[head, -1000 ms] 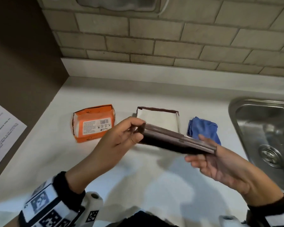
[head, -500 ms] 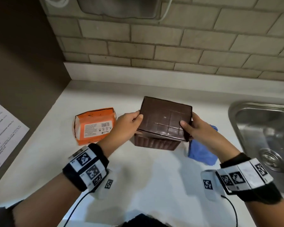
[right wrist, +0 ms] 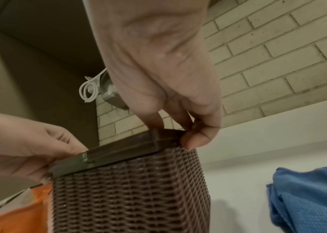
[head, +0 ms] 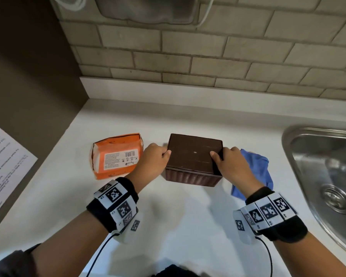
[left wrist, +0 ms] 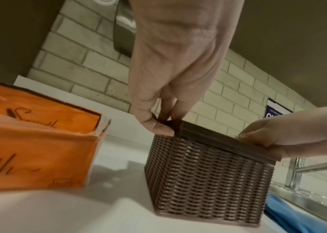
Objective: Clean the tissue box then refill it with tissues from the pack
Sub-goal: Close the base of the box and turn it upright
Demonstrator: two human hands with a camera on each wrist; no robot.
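A brown woven tissue box stands on the white counter, its flat brown lid lying on top. My left hand pinches the lid's left edge, thumb on top. On the right edge, my right hand pinches the lid the same way. The orange tissue pack, torn open at its top, lies just left of the box. The box's inside is hidden.
A crumpled blue cloth lies right of the box, partly under my right wrist. A steel sink with a tap fills the right side. A brick wall with a metal dispenser rises behind; a dark panel stands left.
The lid was held tilted in the air in front of the box showing white tissues; both hands turned it flat and lowered it onto the box.
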